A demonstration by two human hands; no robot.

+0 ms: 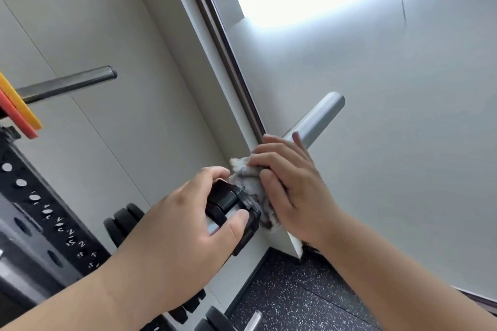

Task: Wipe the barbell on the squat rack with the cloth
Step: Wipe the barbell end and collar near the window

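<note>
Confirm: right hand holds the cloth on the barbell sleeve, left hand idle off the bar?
Not idle. Head view: the left hand grips the black collar on the barbell sleeve. The right hand does hold the cloth on the sleeve.

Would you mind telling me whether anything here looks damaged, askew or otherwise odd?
Little stands out. The frayed grey-white cloth under the right hand looks darkly soiled near the black plastic collar clamp that the left hand grips on the silver steel barbell sleeve. Nothing looks spilled or broken.
</note>
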